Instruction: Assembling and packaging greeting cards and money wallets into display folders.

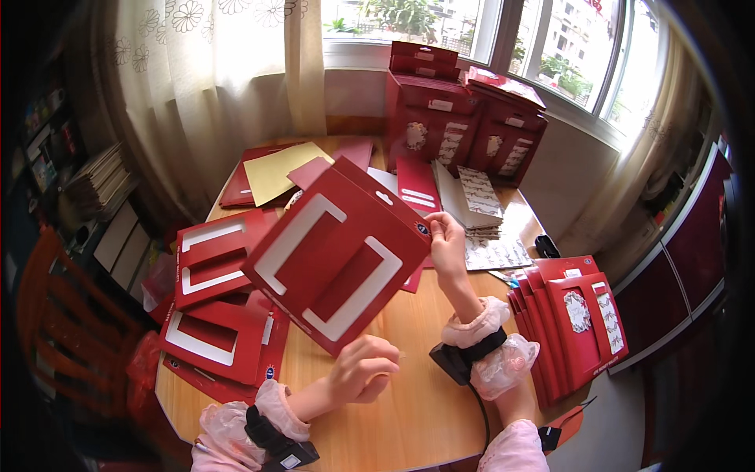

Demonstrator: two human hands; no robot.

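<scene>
My right hand (448, 244) pinches a flat red cardboard folder (334, 252) by its right corner. The folder is tilted above the table, with two bracket-shaped pale panels and a hang hole. Just below its lower edge is my left hand (363, 370), fingers curled in and apart from the folder; whether something small sits between them I cannot make out. On the left lie more red folders (220, 256) with the same pale panels, loosely overlapping. To the right of my right wrist stands a row of filled red folders (578, 322) with patterned cards showing in their windows.
Red boxes of packed folders (440, 118) stand at the back by the window. In front of them lie patterned white cards (480, 197) in a stack. A yellow sheet (287, 169) rests at the back left. A wooden chair (71, 330) stands left of the table (393, 425).
</scene>
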